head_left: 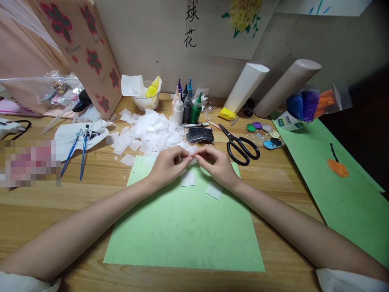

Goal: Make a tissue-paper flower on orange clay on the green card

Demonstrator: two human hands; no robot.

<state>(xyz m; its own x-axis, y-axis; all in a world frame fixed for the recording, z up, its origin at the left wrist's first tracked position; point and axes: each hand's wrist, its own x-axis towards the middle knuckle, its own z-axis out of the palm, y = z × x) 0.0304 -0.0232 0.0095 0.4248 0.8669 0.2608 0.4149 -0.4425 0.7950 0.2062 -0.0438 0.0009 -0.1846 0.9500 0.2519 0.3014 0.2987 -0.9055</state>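
Above the far part of a green sheet of paper (182,227), my two hands meet fingertip to fingertip. My left hand (170,164) pinches with thumb and forefinger, and my right hand (217,164) mirrors it. Between the fingertips a small piece of white paper (193,161) shows, mostly hidden by the fingers. Two white paper squares lie on the green sheet: one square (188,178) just below the fingertips, the other square (214,190) under my right wrist. Right behind my hands spreads a heap of white paper pieces (152,129).
Black-handled scissors (240,148) lie right of my hands, beside a black packet (199,134). Several paint bottles (196,109) stand behind. Paintbrushes (83,152) rest on a stained cloth at left. Another green sheet (343,202) with an orange shape covers the right side.
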